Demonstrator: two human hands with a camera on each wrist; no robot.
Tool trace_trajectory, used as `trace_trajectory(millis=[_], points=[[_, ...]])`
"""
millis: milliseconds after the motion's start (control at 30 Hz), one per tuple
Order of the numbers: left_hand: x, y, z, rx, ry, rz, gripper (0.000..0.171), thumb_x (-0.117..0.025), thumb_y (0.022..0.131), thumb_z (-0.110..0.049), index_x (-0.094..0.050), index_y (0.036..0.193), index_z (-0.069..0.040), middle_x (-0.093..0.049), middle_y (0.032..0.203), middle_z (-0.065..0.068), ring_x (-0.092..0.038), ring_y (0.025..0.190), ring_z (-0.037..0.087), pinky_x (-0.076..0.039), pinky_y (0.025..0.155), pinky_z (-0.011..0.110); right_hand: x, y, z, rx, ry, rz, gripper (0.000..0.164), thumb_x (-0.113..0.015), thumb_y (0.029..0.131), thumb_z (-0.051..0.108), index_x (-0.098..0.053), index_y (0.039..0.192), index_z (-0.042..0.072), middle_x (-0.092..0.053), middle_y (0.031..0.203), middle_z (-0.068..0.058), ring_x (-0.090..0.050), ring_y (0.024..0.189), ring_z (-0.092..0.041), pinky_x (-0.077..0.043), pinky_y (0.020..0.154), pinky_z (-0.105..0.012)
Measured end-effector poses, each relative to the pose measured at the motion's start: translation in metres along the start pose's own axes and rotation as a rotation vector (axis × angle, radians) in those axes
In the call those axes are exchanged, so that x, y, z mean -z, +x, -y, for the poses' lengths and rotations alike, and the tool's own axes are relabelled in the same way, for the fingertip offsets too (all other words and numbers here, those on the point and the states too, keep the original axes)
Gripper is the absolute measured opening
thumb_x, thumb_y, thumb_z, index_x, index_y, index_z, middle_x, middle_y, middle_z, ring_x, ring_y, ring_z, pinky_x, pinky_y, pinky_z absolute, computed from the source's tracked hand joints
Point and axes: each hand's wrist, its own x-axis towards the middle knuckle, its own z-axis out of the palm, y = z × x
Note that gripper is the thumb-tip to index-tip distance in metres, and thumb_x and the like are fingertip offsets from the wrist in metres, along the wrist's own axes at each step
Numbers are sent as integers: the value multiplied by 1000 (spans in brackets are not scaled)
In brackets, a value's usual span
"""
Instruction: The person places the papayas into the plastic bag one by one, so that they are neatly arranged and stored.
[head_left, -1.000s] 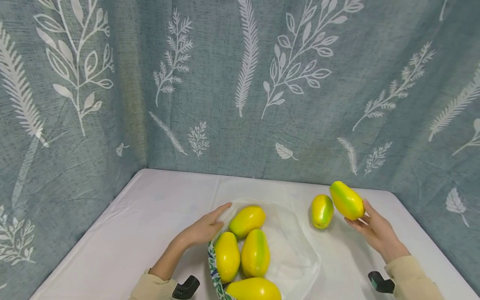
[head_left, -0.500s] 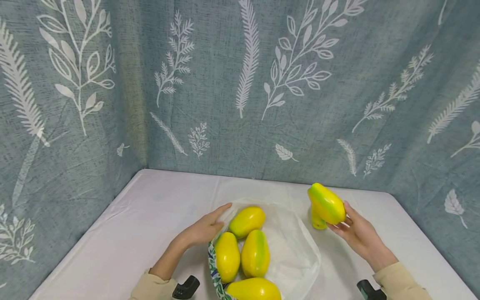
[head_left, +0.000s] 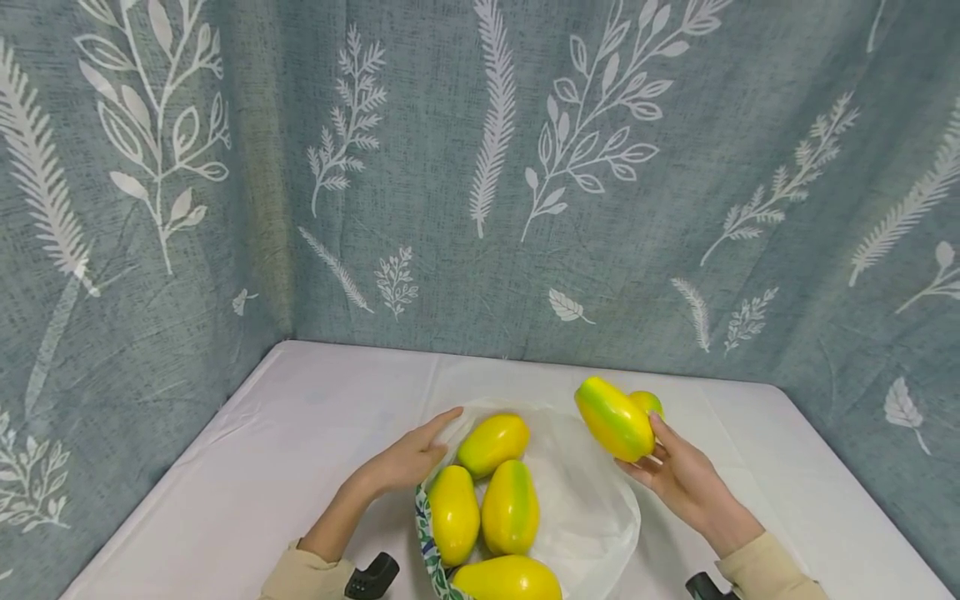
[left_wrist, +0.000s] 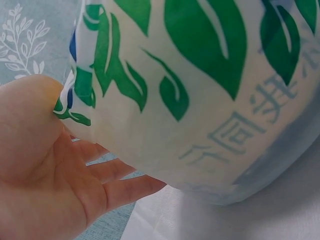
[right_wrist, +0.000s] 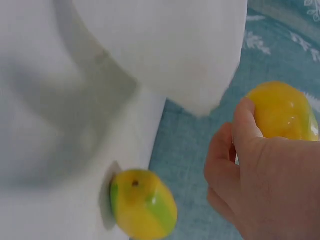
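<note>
My right hand (head_left: 686,487) holds a yellow papaya (head_left: 613,419) with a green stripe, raised near the right rim of a white plastic bag (head_left: 581,500). Thumb and fingers grip its near end. The bag stands with its mouth wide, and green leaf prints show on its outside in the left wrist view. At the bag's left rim, my left hand (head_left: 408,457) holds the edge between thumb and fingers. Inside the bag lie several more papayas (head_left: 512,507).
Another papaya (right_wrist: 143,205) lies on the white-covered table (head_left: 337,400), partly hidden behind the held one in the head view. A blue-green curtain (head_left: 420,167) with white leaf prints surrounds the table's back and sides.
My right hand has carried its papaya leftward, past the one on the table, to the bag's right rim. My left hand has stayed at the bag's left rim.
</note>
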Motion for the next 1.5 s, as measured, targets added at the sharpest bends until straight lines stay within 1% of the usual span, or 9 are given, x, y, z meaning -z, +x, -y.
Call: trace_trajectory(millis=[133,200,367,533,733,900,1100,1333,1500], points=[[0,0,0,-9,0,5,54,-36,97,0,-25,150,-1,-27,151,23,-22,138,40,-18,109,56,-7,0,-8,-11,-34,5,47,-47,99,37,-30,138,14,-30,132,-14,-50,112,-22,-39,102,-40],[-1,0,0,-8,1,6,54,-36,97,0,-25,150,-2,-27,151,22,-22,138,39,-18,109,56,-11,0,-11,-15,-53,-4,51,-46,100,37,-27,140,12,-33,131,-15,-51,111,-23,-40,101,-40],[0,0,-2,0,3,9,54,-37,98,-1,-25,150,-3,-26,151,21,-22,138,38,-18,110,55,-20,-1,-21,-9,-92,-26,52,-45,101,36,-27,140,7,-36,129,-15,-51,110,-23,-42,99,-42],[1,-1,-4,-8,7,13,54,-37,98,0,-24,150,-2,-25,151,22,-21,138,39,-18,110,56,-26,-1,-30,1,-138,-30,54,-44,101,36,-27,140,2,-37,128,-16,-51,108,-24,-43,97,-44],[0,1,-5,1,4,14,54,-37,98,-1,-23,150,-2,-25,152,21,-21,139,38,-17,110,55,-30,2,-45,-20,-206,-41,59,-43,102,37,-28,143,-2,-37,130,-18,-51,106,-24,-45,96,-43],[-1,2,-5,-3,-1,13,54,-37,97,0,-24,150,-1,-25,152,22,-21,139,39,-17,110,56,-32,3,-54,13,-272,-56,61,-43,102,36,-24,143,-6,-36,130,-23,-50,110,-29,-46,94,-44],[-3,0,-4,1,-7,3,54,-37,97,0,-25,150,-3,-26,151,22,-21,138,40,-17,110,57,-34,6,-62,35,-272,-83,58,-38,104,27,-17,144,-9,-29,135,-27,-43,117,-38,-43,96,-49],[-4,1,-2,1,-5,-1,54,-38,98,-1,-25,150,-4,-27,151,21,-21,139,39,-17,110,56,-35,10,-68,43,-299,-116,57,-36,105,27,-16,142,-11,-26,140,-30,-44,117,-39,-45,94,-47],[-4,1,-3,-6,0,0,54,-37,98,0,-26,150,-3,-26,151,21,-21,139,39,-16,110,56,-35,14,-70,44,-290,-141,60,-34,105,30,-13,142,-12,-23,141,-33,-40,121,-42,-43,97,-49]])
